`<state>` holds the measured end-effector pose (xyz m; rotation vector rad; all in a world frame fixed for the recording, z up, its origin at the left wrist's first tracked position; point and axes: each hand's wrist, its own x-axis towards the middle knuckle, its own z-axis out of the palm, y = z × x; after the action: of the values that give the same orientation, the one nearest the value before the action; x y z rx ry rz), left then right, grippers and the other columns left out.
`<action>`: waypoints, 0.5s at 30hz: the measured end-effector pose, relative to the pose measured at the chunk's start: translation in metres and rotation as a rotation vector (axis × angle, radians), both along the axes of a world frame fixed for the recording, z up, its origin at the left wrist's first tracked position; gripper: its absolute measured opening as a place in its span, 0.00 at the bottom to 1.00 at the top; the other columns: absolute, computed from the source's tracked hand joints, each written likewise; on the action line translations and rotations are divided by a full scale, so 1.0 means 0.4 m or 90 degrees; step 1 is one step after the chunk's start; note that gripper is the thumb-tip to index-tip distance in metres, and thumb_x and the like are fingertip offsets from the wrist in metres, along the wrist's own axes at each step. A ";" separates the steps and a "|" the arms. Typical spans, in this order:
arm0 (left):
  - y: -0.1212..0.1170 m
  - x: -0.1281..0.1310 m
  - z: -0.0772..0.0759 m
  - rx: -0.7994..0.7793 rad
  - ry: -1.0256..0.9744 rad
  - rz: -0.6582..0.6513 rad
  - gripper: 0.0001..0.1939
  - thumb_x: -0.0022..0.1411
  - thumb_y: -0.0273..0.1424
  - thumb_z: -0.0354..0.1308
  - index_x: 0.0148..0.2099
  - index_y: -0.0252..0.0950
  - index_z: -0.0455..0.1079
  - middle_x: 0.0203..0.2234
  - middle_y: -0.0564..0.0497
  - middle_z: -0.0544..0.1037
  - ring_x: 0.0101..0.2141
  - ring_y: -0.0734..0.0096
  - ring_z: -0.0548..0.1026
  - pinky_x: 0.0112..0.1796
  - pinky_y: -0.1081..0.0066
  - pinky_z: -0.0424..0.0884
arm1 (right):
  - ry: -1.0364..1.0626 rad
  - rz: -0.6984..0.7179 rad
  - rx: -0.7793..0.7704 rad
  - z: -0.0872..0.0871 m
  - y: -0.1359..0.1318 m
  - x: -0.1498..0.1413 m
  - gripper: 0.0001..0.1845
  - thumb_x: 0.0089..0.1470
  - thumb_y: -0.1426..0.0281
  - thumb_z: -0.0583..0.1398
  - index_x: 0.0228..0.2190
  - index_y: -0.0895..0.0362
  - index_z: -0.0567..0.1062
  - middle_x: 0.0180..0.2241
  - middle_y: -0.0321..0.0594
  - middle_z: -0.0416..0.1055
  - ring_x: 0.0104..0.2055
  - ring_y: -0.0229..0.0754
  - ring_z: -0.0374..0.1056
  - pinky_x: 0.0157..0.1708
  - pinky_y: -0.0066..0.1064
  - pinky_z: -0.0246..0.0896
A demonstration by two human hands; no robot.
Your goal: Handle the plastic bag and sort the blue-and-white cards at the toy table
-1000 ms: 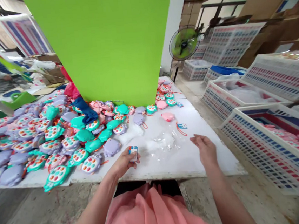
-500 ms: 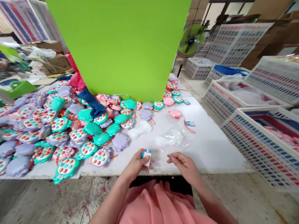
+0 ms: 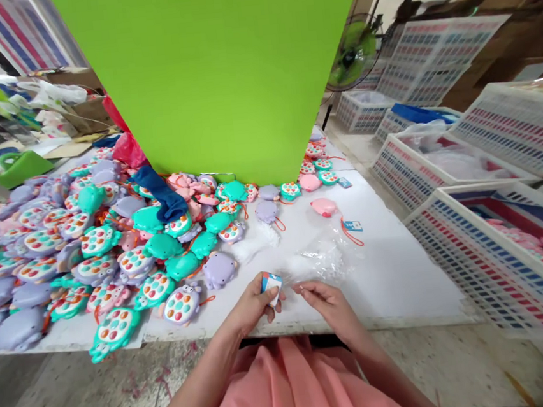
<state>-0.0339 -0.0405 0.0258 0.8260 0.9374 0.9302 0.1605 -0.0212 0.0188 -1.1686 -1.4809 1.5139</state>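
Left hand (image 3: pixel 255 307) grips a glossy card tag (image 3: pixel 272 284), right hand (image 3: pixel 327 307) pinches narrowly

Pedestal fan (image 3: pixel 352 55); white plastic crates (image 3: pixel 469 261)

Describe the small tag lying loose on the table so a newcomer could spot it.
Find the big green board on the white table. Below its right edge lies a pink toy; to that toy's lower right is the small blue-and-white tag. A red cord curves from it, well away from the toy heap.
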 end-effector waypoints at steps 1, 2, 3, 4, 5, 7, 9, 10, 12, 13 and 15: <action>0.004 0.004 0.003 0.004 -0.003 -0.015 0.17 0.57 0.40 0.58 0.39 0.35 0.58 0.30 0.50 0.71 0.23 0.76 0.69 0.15 0.81 0.61 | 0.014 0.005 -0.006 0.008 0.004 -0.003 0.18 0.51 0.54 0.60 0.32 0.56 0.77 0.39 0.44 0.74 0.43 0.48 0.68 0.45 0.36 0.60; 0.007 0.009 0.004 0.006 -0.002 -0.031 0.17 0.58 0.40 0.58 0.42 0.35 0.58 0.31 0.50 0.71 0.24 0.76 0.69 0.16 0.81 0.62 | 0.031 0.013 -0.012 0.015 0.008 -0.006 0.17 0.51 0.55 0.60 0.31 0.56 0.77 0.39 0.43 0.74 0.43 0.48 0.68 0.44 0.35 0.60; 0.010 0.013 0.005 0.007 0.000 -0.044 0.18 0.58 0.39 0.58 0.45 0.35 0.57 0.31 0.49 0.71 0.23 0.75 0.70 0.16 0.80 0.63 | 0.052 0.026 -0.020 0.022 0.012 -0.009 0.16 0.51 0.55 0.60 0.29 0.56 0.77 0.38 0.42 0.74 0.41 0.47 0.68 0.43 0.34 0.61; 0.013 0.018 0.005 0.007 0.001 -0.053 0.21 0.58 0.39 0.59 0.48 0.36 0.56 0.31 0.49 0.72 0.23 0.75 0.70 0.16 0.80 0.64 | 0.074 0.043 -0.029 0.028 0.015 -0.013 0.16 0.51 0.56 0.60 0.28 0.56 0.77 0.35 0.41 0.74 0.39 0.46 0.68 0.41 0.33 0.61; 0.015 0.022 0.004 0.006 0.003 -0.060 0.23 0.57 0.38 0.59 0.51 0.37 0.55 0.31 0.49 0.72 0.23 0.75 0.71 0.17 0.80 0.65 | 0.093 0.060 -0.040 0.031 0.017 -0.016 0.16 0.52 0.56 0.60 0.28 0.56 0.77 0.32 0.40 0.74 0.36 0.44 0.68 0.39 0.32 0.61; 0.017 0.030 0.002 0.000 0.006 -0.066 0.27 0.56 0.37 0.61 0.54 0.38 0.53 0.32 0.50 0.72 0.23 0.74 0.71 0.17 0.79 0.66 | 0.115 0.084 -0.060 0.031 0.021 -0.020 0.15 0.52 0.57 0.60 0.27 0.56 0.77 0.27 0.38 0.72 0.31 0.42 0.68 0.36 0.31 0.61; 0.016 0.032 0.000 -0.009 0.004 -0.067 0.30 0.54 0.36 0.63 0.55 0.38 0.53 0.32 0.49 0.72 0.25 0.72 0.72 0.19 0.77 0.68 | 0.109 0.085 -0.071 0.021 0.024 -0.021 0.15 0.51 0.57 0.60 0.26 0.57 0.77 0.25 0.37 0.72 0.30 0.42 0.67 0.34 0.31 0.61; 0.015 0.032 0.000 -0.016 -0.002 -0.066 0.31 0.53 0.36 0.64 0.55 0.38 0.53 0.33 0.49 0.72 0.26 0.71 0.73 0.21 0.75 0.70 | 0.099 0.075 -0.071 0.014 0.026 -0.020 0.15 0.51 0.57 0.60 0.27 0.57 0.77 0.25 0.38 0.72 0.30 0.42 0.67 0.34 0.31 0.61; 0.012 0.028 0.001 -0.036 -0.028 -0.064 0.31 0.53 0.36 0.64 0.54 0.37 0.55 0.36 0.47 0.72 0.30 0.68 0.75 0.26 0.70 0.73 | 0.080 0.049 -0.063 -0.002 0.030 -0.017 0.16 0.50 0.57 0.61 0.27 0.57 0.78 0.25 0.38 0.73 0.31 0.42 0.67 0.35 0.31 0.61; 0.012 0.026 0.002 -0.045 -0.045 -0.064 0.29 0.54 0.37 0.63 0.54 0.37 0.56 0.39 0.45 0.71 0.32 0.67 0.75 0.29 0.68 0.74 | 0.074 0.034 -0.059 -0.010 0.033 -0.016 0.16 0.49 0.57 0.62 0.28 0.58 0.78 0.26 0.39 0.73 0.31 0.43 0.67 0.35 0.31 0.61; 0.012 0.021 0.004 -0.057 -0.074 -0.065 0.25 0.57 0.39 0.60 0.53 0.37 0.58 0.42 0.44 0.71 0.35 0.66 0.75 0.34 0.65 0.74 | 0.066 0.018 -0.051 -0.018 0.040 -0.014 0.16 0.49 0.56 0.62 0.29 0.58 0.79 0.28 0.40 0.74 0.32 0.43 0.68 0.35 0.31 0.62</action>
<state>-0.0254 -0.0356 0.0276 0.7296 0.8219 0.8328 0.1550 -0.0050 0.0114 -1.1027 -1.3844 1.6405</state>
